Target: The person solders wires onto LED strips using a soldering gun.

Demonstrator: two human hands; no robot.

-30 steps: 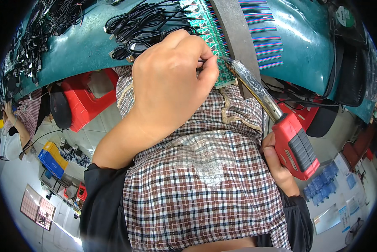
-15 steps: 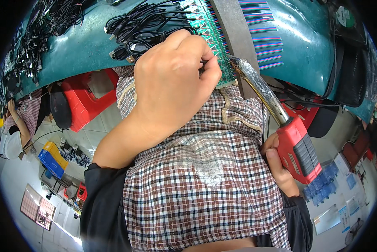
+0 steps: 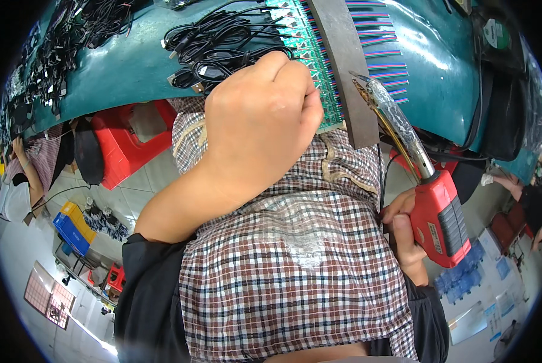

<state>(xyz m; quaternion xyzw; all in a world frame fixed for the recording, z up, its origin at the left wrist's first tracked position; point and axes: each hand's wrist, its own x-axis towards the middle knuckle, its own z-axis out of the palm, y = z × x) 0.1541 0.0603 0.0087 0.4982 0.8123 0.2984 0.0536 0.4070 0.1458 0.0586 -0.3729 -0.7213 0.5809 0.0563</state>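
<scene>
My left hand [image 3: 265, 118] is closed beside the near end of a green circuit board panel [image 3: 310, 55]. Its fingertips point down and away, so whatever is between them is hidden. My right hand [image 3: 407, 233] grips a soldering gun [image 3: 443, 218] with a red and black body. The gun's metal barrel slants up and left, its tip over a dark grey bar [image 3: 343, 66] along the panel's right side. Black cables [image 3: 222, 36] with USB plugs lie bundled left of the panel. Thin multicoloured wires [image 3: 376, 42] stick out from the bar's right side.
More black cables [image 3: 53, 60] cover the far left of the green tabletop [image 3: 126, 66]. A black case [image 3: 500, 115] stands at the right. Below the table edge is a red stool [image 3: 116, 148]. At the far left another person's arm [image 3: 30, 169] shows.
The soldering gun has shifted right, its tip moving off the board's edge to over the grey bar. My left hand has moved slightly right and down. The view has shifted a little.
</scene>
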